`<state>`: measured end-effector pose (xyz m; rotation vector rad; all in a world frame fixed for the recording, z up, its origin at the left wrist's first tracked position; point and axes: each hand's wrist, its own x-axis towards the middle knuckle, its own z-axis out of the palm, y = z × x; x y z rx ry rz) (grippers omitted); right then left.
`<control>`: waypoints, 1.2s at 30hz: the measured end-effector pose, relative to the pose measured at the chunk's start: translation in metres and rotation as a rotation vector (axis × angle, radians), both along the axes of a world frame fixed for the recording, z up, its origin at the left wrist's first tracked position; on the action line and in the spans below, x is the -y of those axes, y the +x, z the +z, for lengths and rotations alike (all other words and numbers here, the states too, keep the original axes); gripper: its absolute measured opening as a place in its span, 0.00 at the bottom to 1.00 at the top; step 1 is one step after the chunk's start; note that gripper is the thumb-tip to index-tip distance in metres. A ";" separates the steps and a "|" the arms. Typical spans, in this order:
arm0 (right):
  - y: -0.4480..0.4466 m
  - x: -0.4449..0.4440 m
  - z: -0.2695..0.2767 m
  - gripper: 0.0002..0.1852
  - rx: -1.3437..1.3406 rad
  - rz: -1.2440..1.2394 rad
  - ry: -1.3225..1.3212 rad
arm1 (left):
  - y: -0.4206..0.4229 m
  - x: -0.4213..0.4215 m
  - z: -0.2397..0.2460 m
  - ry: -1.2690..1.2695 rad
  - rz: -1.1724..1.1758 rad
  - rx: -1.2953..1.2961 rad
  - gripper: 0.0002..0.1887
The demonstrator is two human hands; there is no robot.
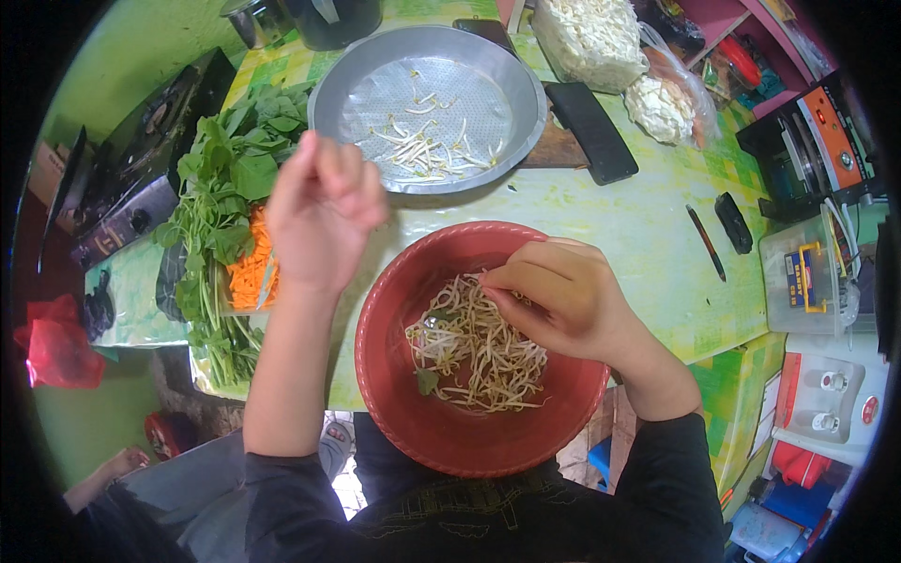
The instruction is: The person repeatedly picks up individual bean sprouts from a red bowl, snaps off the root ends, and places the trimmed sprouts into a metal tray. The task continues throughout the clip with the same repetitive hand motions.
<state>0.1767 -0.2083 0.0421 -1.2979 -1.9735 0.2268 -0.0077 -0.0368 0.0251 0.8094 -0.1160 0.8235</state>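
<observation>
A red plastic basin (394, 415) sits at the table's near edge, holding a heap of bean sprouts (486, 366) and a few green leaf bits. Over its right side, my right hand (563, 295) pinches thumb and forefinger together at the sprouts, apparently on a sprout. My left hand (331, 197) is raised by the near left rim of a round metal pan (324, 112). Its fingers are curled and blurred, so whether anything is in them is unclear. Some loose sprouts (422, 151) lie on the pan's perforated bottom.
Leafy greens (218, 183) and shredded carrot (250, 271) with a blade are at the left, near a stove (155, 134). A black phone-like slab (591, 134) rests on a wooden board (552, 151). A pen (706, 243) lies at the right. Another person's hand (127, 461) shows lower left.
</observation>
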 end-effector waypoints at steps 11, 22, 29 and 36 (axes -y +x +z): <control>0.001 0.000 -0.002 0.04 0.016 0.008 0.002 | -0.007 -0.005 0.000 -0.275 -0.172 0.268 0.22; 0.000 0.002 0.001 0.07 -0.022 -0.047 0.005 | -0.006 -0.002 0.003 -0.169 -0.153 0.170 0.21; 0.001 0.003 -0.009 0.06 0.009 0.076 -0.098 | 0.000 0.014 0.007 0.232 -0.149 -0.122 0.22; -0.002 0.008 -0.010 0.07 0.264 -0.034 -0.387 | 0.009 0.028 0.011 0.412 -0.114 -0.347 0.21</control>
